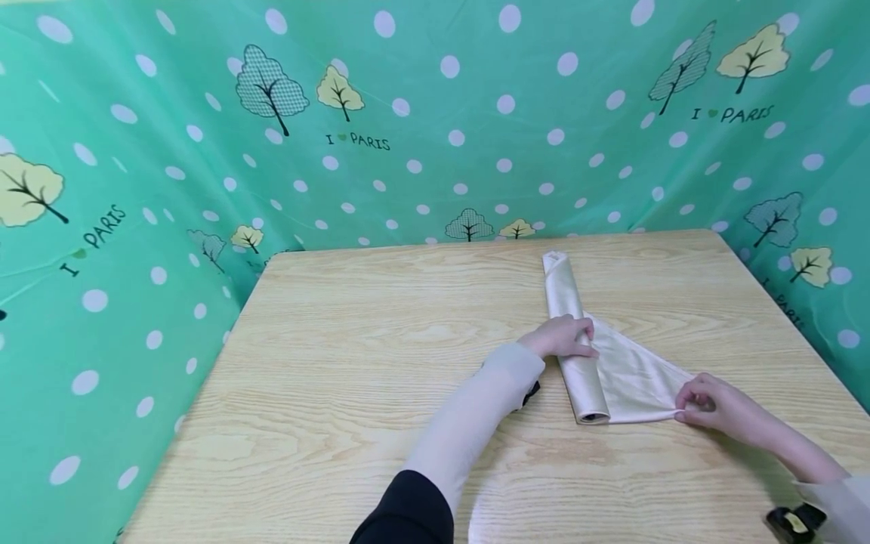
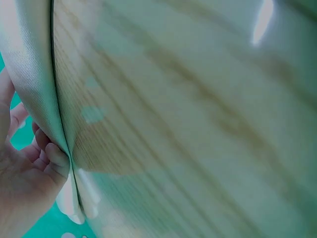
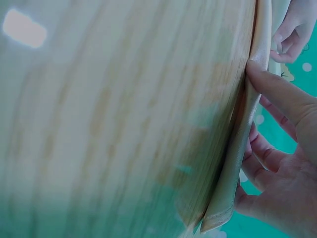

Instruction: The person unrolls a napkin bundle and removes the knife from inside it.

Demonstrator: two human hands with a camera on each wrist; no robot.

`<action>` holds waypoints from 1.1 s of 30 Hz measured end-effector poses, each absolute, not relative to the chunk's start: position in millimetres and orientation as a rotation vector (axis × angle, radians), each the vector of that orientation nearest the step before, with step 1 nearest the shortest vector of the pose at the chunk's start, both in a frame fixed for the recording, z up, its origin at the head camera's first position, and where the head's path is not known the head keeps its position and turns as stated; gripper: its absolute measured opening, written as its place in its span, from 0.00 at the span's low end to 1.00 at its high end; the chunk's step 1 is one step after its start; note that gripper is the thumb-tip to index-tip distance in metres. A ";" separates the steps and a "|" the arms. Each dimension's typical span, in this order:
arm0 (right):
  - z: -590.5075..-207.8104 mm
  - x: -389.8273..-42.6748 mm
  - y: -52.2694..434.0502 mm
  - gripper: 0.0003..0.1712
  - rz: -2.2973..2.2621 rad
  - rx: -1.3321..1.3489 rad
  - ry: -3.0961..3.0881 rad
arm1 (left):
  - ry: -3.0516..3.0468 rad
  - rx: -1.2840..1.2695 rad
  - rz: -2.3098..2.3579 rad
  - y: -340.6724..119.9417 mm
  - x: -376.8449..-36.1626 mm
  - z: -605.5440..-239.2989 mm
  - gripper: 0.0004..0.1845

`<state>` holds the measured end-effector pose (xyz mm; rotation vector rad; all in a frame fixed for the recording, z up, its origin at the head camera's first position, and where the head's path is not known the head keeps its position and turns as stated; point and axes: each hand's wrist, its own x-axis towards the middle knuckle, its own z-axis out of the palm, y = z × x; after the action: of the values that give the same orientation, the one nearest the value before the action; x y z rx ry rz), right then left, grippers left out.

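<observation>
A shiny cream satin cloth lies partly rolled on the table; its long roll (image 1: 587, 389) slants toward the back and shows a dark opening at its near end. My left hand (image 1: 560, 336) grips the roll around its middle. From the roll's right side, a loose flap (image 1: 632, 374) of the cloth narrows to a corner, which my right hand (image 1: 720, 408) pinches between thumb and fingers. In the left wrist view, the left hand's fingers (image 2: 57, 154) curl against the cloth (image 2: 37, 74). The right wrist view has the right thumb (image 3: 277, 91) on the cloth's edge (image 3: 228, 183).
A light wood-grain table (image 1: 340, 363) spreads under the cloth, widely to its left. Green dotted curtain fabric (image 1: 421, 98) with tree prints hangs behind the table and along both sides. A black device (image 1: 795, 521) sits at the right wrist.
</observation>
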<state>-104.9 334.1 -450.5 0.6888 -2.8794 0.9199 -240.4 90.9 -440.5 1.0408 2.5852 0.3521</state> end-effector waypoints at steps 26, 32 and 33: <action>-449.3 -104.9 335.0 0.12 0.919 0.661 -2.908 | 2.582 0.975 0.589 84.3 -239.4 -437.5 0.12; -449.8 -104.7 333.7 0.11 0.907 0.659 -2.920 | 2.566 0.902 0.641 77.3 -237.4 -436.5 0.13; -449.9 -104.8 333.5 0.11 0.904 0.660 -2.920 | 2.563 0.890 0.651 76.2 -237.1 -436.2 0.13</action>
<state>-104.8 333.5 -449.9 0.6596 -2.9196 0.9043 -237.1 76.2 -436.2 0.8902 2.5629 0.6508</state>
